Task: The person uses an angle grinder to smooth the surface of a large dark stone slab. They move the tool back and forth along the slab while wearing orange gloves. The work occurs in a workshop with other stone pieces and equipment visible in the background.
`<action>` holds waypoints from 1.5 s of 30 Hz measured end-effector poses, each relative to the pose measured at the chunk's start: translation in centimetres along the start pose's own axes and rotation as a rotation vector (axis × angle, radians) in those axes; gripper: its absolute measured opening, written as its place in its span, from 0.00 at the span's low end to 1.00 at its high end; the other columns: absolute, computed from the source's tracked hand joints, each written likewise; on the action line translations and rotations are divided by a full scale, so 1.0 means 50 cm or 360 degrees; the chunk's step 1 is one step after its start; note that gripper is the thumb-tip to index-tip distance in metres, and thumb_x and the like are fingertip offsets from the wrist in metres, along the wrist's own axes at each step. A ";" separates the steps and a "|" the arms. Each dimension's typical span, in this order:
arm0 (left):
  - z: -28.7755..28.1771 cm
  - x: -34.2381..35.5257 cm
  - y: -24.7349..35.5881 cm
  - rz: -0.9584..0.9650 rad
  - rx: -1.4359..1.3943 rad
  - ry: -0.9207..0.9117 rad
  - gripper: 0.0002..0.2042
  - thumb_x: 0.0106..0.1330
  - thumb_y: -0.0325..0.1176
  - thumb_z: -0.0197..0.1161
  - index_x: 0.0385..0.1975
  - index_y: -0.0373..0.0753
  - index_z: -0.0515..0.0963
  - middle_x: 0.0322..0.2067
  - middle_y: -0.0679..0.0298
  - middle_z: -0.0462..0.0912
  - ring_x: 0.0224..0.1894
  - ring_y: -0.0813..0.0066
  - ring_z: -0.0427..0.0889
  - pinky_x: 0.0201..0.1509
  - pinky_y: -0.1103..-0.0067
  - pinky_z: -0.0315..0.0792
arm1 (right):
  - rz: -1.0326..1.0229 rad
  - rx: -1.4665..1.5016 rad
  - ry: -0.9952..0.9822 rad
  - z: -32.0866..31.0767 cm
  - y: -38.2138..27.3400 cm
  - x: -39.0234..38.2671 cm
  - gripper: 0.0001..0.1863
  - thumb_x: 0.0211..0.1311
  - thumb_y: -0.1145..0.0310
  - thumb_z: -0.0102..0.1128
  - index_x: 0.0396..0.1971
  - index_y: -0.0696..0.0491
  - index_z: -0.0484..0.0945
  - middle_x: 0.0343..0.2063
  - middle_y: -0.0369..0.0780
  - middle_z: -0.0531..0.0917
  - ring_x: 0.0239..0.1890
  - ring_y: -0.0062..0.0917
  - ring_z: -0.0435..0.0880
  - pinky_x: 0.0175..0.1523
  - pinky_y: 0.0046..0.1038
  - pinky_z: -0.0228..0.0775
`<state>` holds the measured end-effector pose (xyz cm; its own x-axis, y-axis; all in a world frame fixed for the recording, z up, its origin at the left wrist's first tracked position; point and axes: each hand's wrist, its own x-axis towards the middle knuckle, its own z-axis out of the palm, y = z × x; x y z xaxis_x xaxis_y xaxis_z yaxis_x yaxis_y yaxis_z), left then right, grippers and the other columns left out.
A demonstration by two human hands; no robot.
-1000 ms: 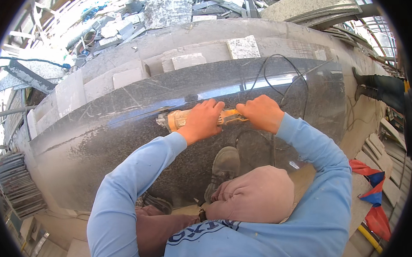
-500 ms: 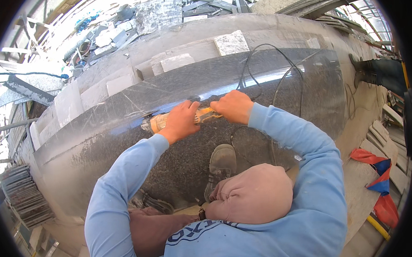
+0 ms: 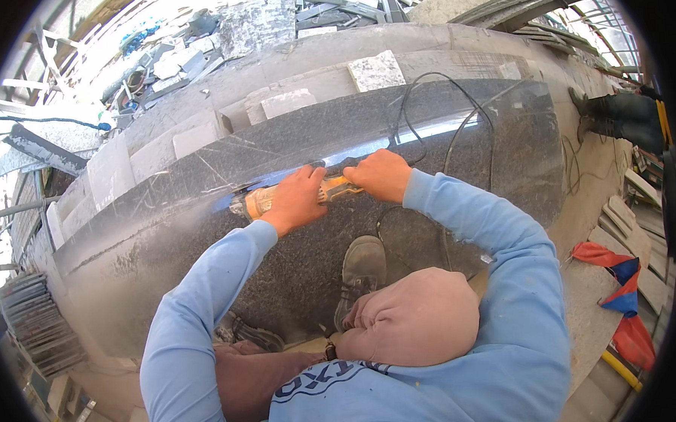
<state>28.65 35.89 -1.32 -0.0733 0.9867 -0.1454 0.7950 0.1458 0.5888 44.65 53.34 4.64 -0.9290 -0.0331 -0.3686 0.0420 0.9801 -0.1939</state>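
Note:
Across a large dark stone slab (image 3: 516, 154) lies a yellow angle grinder (image 3: 261, 202), its metal head pointing left. My left hand (image 3: 298, 202) is wrapped around the grinder's body near the head. Farther right, my right hand (image 3: 380, 176) grips its rear handle. The disc is hidden from above, so whether it touches the slab cannot be told. A pale dust haze spreads over the slab's left side. A black cable (image 3: 465, 92) loops over the slab beyond my right hand.
My shoe (image 3: 363, 261) rests on the slab close below the grinder. Pale stone blocks (image 3: 377, 71) line its far edge, with rubble (image 3: 173, 63) beyond. Another person's legs (image 3: 617, 114) are at the far right. Red and blue cloth (image 3: 623, 304) lies at the right.
Both hands keep hold of the grinder in nearly the same place. The whole view has shifted very slightly. At the far right, the other person's legs have moved a little.

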 end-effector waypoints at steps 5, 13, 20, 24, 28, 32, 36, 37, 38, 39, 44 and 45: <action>-0.012 0.011 0.030 0.0085 -0.0058 0.0045 0.34 0.44 0.35 0.78 0.55 0.38 0.72 0.43 0.53 0.77 0.49 0.52 0.79 0.51 0.62 0.75 | 0.0077 -0.0027 -0.0141 -0.045 0.002 -0.033 0.06 0.61 0.69 0.62 0.37 0.52 0.79 0.25 0.41 0.86 0.31 0.37 0.88 0.34 0.39 0.79; -0.010 0.038 0.066 0.0094 -0.0094 0.0039 0.33 0.45 0.35 0.78 0.54 0.38 0.72 0.43 0.53 0.77 0.49 0.52 0.80 0.51 0.63 0.76 | 0.0088 -0.0044 -0.0107 -0.053 0.031 -0.065 0.06 0.61 0.69 0.61 0.38 0.51 0.78 0.23 0.40 0.85 0.30 0.37 0.88 0.33 0.40 0.78; -0.009 0.011 0.008 0.0033 -0.0034 -0.0001 0.33 0.46 0.34 0.77 0.54 0.38 0.72 0.44 0.54 0.77 0.49 0.52 0.80 0.51 0.62 0.76 | 0.0014 -0.0014 -0.0095 -0.022 0.008 -0.006 0.07 0.59 0.69 0.63 0.37 0.52 0.77 0.24 0.41 0.85 0.30 0.38 0.88 0.33 0.39 0.78; -0.010 0.025 0.043 0.0132 -0.0066 0.0078 0.33 0.45 0.35 0.78 0.54 0.38 0.73 0.44 0.54 0.77 0.49 0.52 0.80 0.51 0.63 0.76 | 0.0068 -0.0035 -0.0185 -0.067 0.014 -0.047 0.07 0.59 0.70 0.63 0.37 0.52 0.77 0.24 0.41 0.85 0.30 0.37 0.88 0.33 0.39 0.77; -0.009 0.048 0.077 0.0140 -0.0119 0.0081 0.34 0.45 0.35 0.78 0.55 0.38 0.72 0.44 0.54 0.77 0.49 0.52 0.80 0.51 0.63 0.76 | 0.0145 -0.0073 -0.0185 -0.084 0.028 -0.079 0.07 0.60 0.69 0.63 0.36 0.51 0.77 0.23 0.40 0.85 0.29 0.37 0.88 0.33 0.40 0.77; -0.005 0.047 0.060 0.0094 -0.0085 0.0006 0.34 0.45 0.35 0.78 0.55 0.38 0.72 0.44 0.53 0.77 0.50 0.52 0.80 0.51 0.63 0.76 | 0.0077 -0.0057 -0.0093 -0.042 0.040 -0.062 0.06 0.60 0.69 0.62 0.36 0.51 0.77 0.23 0.40 0.85 0.29 0.37 0.88 0.33 0.40 0.77; 0.003 0.028 0.019 0.0016 -0.0010 -0.0060 0.35 0.45 0.35 0.77 0.55 0.38 0.71 0.44 0.53 0.77 0.49 0.52 0.80 0.51 0.62 0.76 | 0.0020 -0.0015 -0.0034 0.006 0.031 -0.017 0.06 0.60 0.69 0.62 0.36 0.52 0.77 0.23 0.41 0.85 0.30 0.37 0.88 0.33 0.40 0.77; 0.001 0.025 0.016 0.0016 -0.0013 -0.0055 0.35 0.45 0.35 0.77 0.55 0.38 0.71 0.44 0.53 0.77 0.49 0.52 0.80 0.51 0.62 0.76 | 0.0022 -0.0012 -0.0062 0.000 0.027 -0.012 0.07 0.60 0.69 0.62 0.36 0.52 0.77 0.24 0.41 0.85 0.30 0.37 0.88 0.33 0.40 0.77; -0.001 0.023 0.013 0.0016 -0.0017 -0.0048 0.35 0.44 0.35 0.77 0.55 0.38 0.71 0.43 0.53 0.77 0.49 0.52 0.80 0.51 0.62 0.76 | 0.0023 -0.0009 -0.0092 -0.007 0.025 -0.009 0.07 0.60 0.69 0.62 0.37 0.52 0.77 0.24 0.41 0.85 0.30 0.38 0.88 0.33 0.40 0.77; -0.002 0.022 0.012 0.0016 -0.0021 -0.0041 0.35 0.44 0.35 0.77 0.55 0.38 0.71 0.43 0.54 0.77 0.49 0.52 0.80 0.51 0.62 0.76 | 0.0025 -0.0007 -0.0121 -0.016 0.023 -0.008 0.07 0.59 0.69 0.62 0.37 0.52 0.77 0.24 0.41 0.85 0.31 0.38 0.88 0.34 0.41 0.78; -0.007 0.048 0.070 0.0122 -0.0086 0.0038 0.34 0.45 0.35 0.78 0.55 0.38 0.72 0.44 0.53 0.77 0.50 0.53 0.79 0.52 0.63 0.75 | 0.0131 -0.0027 -0.0213 -0.074 0.032 -0.069 0.06 0.59 0.70 0.63 0.36 0.51 0.78 0.23 0.41 0.85 0.30 0.37 0.88 0.34 0.40 0.77; -0.011 0.051 0.078 0.0136 -0.0094 0.0044 0.34 0.45 0.36 0.79 0.55 0.38 0.72 0.44 0.53 0.77 0.50 0.54 0.79 0.53 0.64 0.75 | 0.0164 -0.0035 -0.0229 -0.081 0.034 -0.075 0.06 0.59 0.70 0.63 0.35 0.51 0.78 0.23 0.40 0.85 0.30 0.37 0.88 0.34 0.40 0.77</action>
<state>31.21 39.02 1.03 -0.0243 0.9972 -0.0711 0.7624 0.0645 0.6439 46.70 55.91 9.39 -0.8579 0.0415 -0.5121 0.1245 0.9838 -0.1288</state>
